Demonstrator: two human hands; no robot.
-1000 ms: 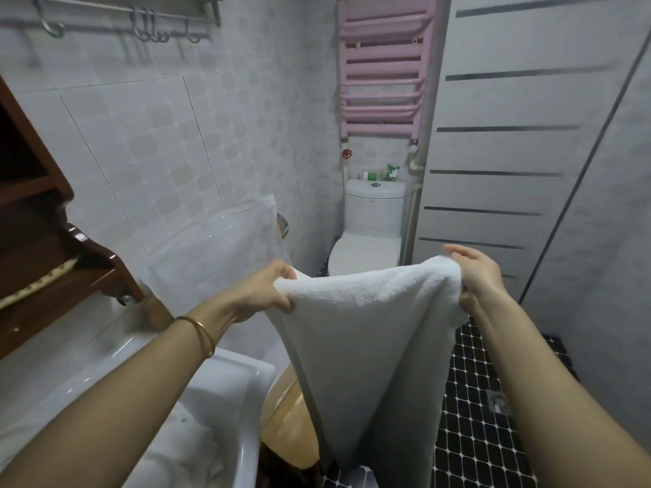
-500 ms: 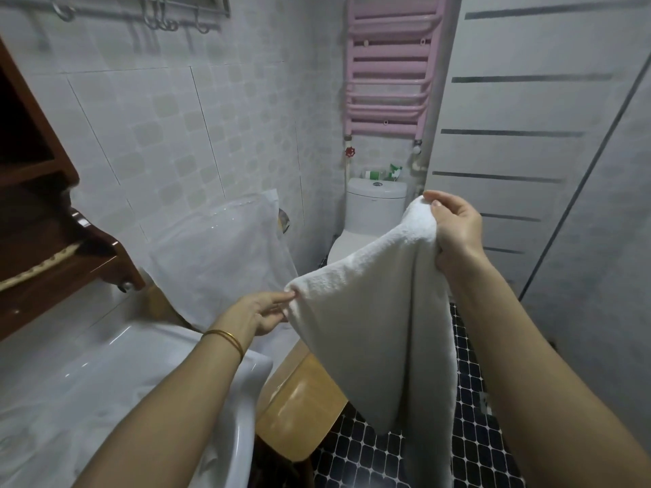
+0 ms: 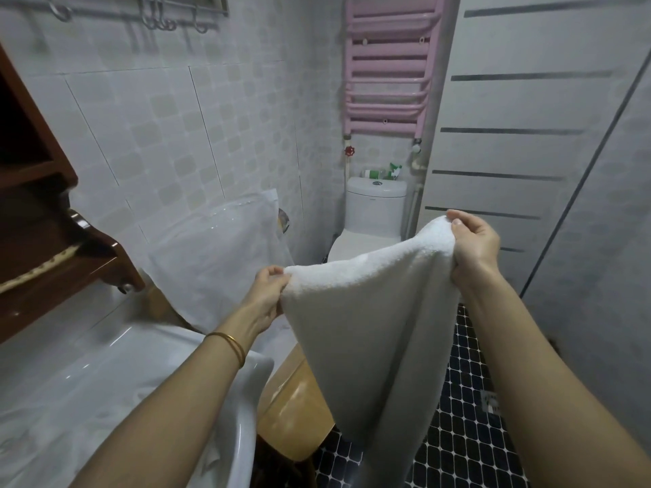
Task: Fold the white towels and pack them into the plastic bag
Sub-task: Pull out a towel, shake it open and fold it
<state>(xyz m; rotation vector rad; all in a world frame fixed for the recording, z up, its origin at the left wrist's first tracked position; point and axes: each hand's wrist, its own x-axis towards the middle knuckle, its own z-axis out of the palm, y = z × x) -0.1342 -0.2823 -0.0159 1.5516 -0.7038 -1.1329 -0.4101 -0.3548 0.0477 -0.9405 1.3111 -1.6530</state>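
Tiled bathroom: left hand (image 3: 269, 294) & right hand (image 3: 473, 246) each pinch a top corner of white towel (image 3: 373, 332), hanging lengthwise; plastic bag (image 3: 215, 262) nearer left

At twelve o'clock a pink ladder radiator (image 3: 389, 65) hangs on the tiled wall (image 3: 158, 118), with a red valve (image 3: 349, 150) at its lower left foot. Just below it stands a white toilet (image 3: 373, 213) with green bottles (image 3: 384, 172) on the cistern. A dark wooden shelf (image 3: 53, 223) fills nine o'clock, a hook rail (image 3: 141, 12) eleven, a white basin (image 3: 105, 364) eight, a yellow wooden seat (image 3: 292, 417) six, dark mosaic floor (image 3: 468, 434) five, a striped grey panel (image 3: 510, 135) two
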